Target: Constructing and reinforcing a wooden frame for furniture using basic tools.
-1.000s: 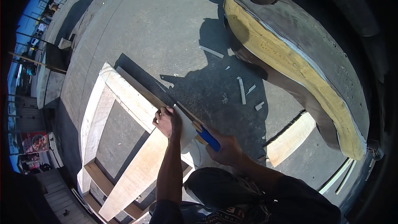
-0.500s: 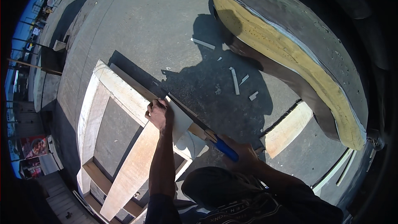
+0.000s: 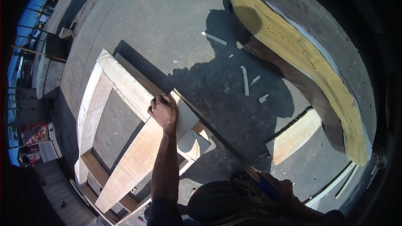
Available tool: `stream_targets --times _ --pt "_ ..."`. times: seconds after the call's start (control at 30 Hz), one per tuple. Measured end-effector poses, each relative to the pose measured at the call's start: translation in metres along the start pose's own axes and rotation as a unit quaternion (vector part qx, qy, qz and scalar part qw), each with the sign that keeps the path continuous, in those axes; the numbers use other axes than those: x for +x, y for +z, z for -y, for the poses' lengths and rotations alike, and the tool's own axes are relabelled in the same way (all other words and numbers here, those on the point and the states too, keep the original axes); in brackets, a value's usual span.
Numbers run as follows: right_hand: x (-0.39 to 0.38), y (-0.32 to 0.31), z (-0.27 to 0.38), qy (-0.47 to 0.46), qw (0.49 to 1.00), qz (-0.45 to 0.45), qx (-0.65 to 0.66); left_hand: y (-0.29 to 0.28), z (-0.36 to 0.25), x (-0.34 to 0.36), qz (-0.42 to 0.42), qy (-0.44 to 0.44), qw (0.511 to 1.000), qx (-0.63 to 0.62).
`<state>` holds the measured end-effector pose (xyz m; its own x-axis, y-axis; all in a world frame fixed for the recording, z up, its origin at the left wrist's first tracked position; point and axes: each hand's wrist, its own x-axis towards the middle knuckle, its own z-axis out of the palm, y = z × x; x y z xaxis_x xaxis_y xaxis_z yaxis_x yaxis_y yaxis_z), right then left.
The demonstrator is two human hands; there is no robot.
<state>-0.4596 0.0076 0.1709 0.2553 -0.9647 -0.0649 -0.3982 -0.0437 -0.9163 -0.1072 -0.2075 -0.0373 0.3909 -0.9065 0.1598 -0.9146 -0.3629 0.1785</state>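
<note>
While the left hand (image 3: 164, 111) presses down on a pale wooden board (image 3: 142, 159), its fingers are curled over the board's top end and grip it there. The board lies slanted across a wooden frame (image 3: 94, 100) that sits on the grey concrete ground (image 3: 167, 21). The frame's long side rail runs along the left, and its top rail passes just under the left hand.

The right hand (image 3: 278, 188) is down near the lower edge of the picture, well apart from the left hand. It is closed around a tool with a blue handle (image 3: 265, 185); the rest of the tool is hidden, so I cannot tell what kind it is.

At the far left edge, a small red sign (image 3: 35, 134) with a picture on it stands by a white box shape.

To the right of the frame, a short light plank (image 3: 295, 136) lies flat on the ground. A few small wood scraps (image 3: 245, 81) lie in the shadow above it. A big curved slab with a yellow foam edge (image 3: 293, 54) fills the upper right.

Between the frame and the slab, the ground is mostly open, and the top of the ground past the frame is bare too.
</note>
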Motion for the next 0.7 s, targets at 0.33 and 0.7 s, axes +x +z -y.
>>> stream_targets --times 0.33,0.7 --pt "0.048 0.05 -0.036 0.012 0.999 0.05 -0.005 -0.009 0.008 0.002 0.03 -0.012 0.999 0.018" --pt "0.045 0.061 -0.053 0.037 0.999 0.036 0.016 0.006 0.003 0.0 0.009 -0.009 1.0 0.007"
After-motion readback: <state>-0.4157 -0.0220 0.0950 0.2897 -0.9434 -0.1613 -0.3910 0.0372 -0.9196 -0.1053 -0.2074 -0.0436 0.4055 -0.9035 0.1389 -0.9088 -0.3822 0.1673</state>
